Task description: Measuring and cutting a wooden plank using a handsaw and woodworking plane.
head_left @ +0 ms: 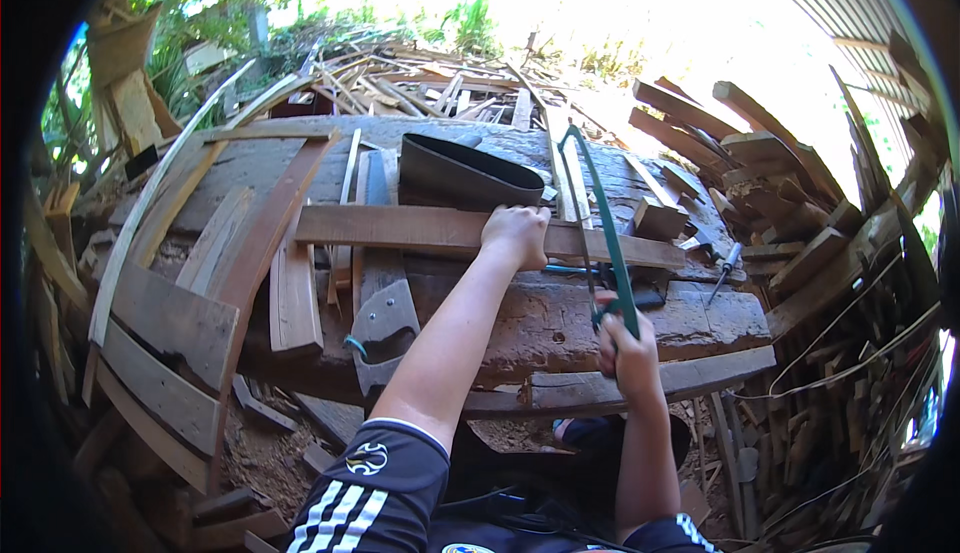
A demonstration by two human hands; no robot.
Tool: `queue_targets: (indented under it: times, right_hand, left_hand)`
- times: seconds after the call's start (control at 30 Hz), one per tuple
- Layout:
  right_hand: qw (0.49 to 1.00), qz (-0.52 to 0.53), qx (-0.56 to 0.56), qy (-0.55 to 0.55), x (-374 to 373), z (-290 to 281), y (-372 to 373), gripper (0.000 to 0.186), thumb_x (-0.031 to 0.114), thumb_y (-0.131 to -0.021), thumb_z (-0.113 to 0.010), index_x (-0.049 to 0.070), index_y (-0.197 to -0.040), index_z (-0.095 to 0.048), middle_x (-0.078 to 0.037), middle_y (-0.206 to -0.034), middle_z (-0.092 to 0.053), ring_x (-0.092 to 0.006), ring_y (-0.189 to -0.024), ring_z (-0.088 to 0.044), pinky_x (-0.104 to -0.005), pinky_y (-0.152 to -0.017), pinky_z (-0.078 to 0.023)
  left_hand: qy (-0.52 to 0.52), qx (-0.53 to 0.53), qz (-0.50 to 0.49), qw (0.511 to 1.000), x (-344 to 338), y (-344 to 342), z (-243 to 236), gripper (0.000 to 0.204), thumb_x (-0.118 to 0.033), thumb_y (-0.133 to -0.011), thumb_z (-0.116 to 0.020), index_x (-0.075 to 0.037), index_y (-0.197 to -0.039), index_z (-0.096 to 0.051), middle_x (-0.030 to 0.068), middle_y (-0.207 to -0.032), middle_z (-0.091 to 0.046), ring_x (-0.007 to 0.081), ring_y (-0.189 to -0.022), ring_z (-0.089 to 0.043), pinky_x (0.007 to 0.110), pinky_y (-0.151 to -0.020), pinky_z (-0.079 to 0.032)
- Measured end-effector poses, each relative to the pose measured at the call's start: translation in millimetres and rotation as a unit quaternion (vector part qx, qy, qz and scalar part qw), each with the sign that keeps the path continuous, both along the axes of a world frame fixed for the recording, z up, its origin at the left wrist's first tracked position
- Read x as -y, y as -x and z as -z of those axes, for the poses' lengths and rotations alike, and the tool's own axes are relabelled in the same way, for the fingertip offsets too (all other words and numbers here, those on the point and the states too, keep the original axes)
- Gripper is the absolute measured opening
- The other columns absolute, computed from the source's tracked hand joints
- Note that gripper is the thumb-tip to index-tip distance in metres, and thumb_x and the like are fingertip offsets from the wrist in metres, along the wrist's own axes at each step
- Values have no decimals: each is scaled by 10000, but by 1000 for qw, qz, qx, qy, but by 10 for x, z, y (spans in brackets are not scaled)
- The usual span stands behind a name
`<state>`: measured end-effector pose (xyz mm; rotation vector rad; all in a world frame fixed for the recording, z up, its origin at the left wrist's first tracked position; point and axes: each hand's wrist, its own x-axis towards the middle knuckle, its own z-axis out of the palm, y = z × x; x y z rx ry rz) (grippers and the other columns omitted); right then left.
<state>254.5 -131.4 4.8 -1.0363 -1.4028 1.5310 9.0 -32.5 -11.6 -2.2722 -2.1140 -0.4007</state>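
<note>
My right hand [628, 351] is closed round the handle end of a green-framed bow saw [604, 193]. The saw points away from me, and its narrow blade crosses the right part of a long brown wooden board [400, 225]. My left hand [516, 237] grips that board near its middle, fingers curled over the far edge, left of the saw. Just behind the board stands a dark, hollow, oval-mouthed piece [430, 178], close to my left knuckles. Whether the blade has cut into the wood cannot be made out.
A handsaw [385, 318] lies under the board, left of my left forearm. Planks [270, 223] cover the left of the thick, rough wooden bench [540, 323]. A screwdriver [729, 265] and small wood blocks [660, 219] lie at right. Stacked timber [780, 173] rises beyond.
</note>
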Motion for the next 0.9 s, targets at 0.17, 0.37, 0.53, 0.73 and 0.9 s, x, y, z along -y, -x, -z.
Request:
queue_targets:
  times: [0.17, 0.37, 0.53, 0.73, 0.9]
  right_hand:
    - [999, 19, -18, 25, 387, 48, -225, 327, 103, -1014, -495, 29, -1321, -578, 35, -593, -408, -63, -454, -374, -257, -429, -348]
    - [999, 8, 12, -41, -313, 68, 205, 267, 104, -1016, -506, 35, -1257, -599, 53, -606, -417, -53, -446, -384, -247, -412, -342]
    - [1000, 14, 3, -17, -759, -48, 411, 205, 124, -1014, -553, 69, -1201, -618, 82, -606, -408, -37, -440, -373, -248, -391, -297]
    - [999, 32, 22, -17, -72, 43, 201, 295, 153, -1020, -559, 71, -1293, -632, 93, -628, -373, -24, -464, -342, -219, -406, -274]
    - [996, 90, -15, 23, 256, 208, -195, 381, 176, -1027, -546, 94, -1399, -557, 66, -609, -372, -49, -452, -348, -224, -406, -287]
  left_hand:
    - [-21, -2, 5, 1000, -58, 23, -53, 505, -305, -743, -760, -77, -1174, -626, 123, -1186, -718, 279, -1140, -687, 428, -975, -521]
    - [-15, -18, 9, 1000, -68, -31, 27, 508, -309, -750, -748, -77, -1185, -623, 131, -1199, -716, 277, -1155, -685, 426, -987, -517]
    - [9, 19, 14, 1000, -33, -61, -55, 523, -302, -740, -769, -86, -1193, -625, 136, -1230, -712, 282, -1181, -676, 435, -1011, -511]
    - [75, 47, -11, 996, 82, 120, -214, 409, -241, -737, -727, -116, -1125, -705, 143, -1170, -749, 304, -1065, -739, 426, -891, -604]
    - [63, 13, 29, 998, -250, -165, -79, 580, -441, -734, -805, -122, -1213, -733, 82, -1278, -729, 234, -1155, -715, 369, -919, -592]
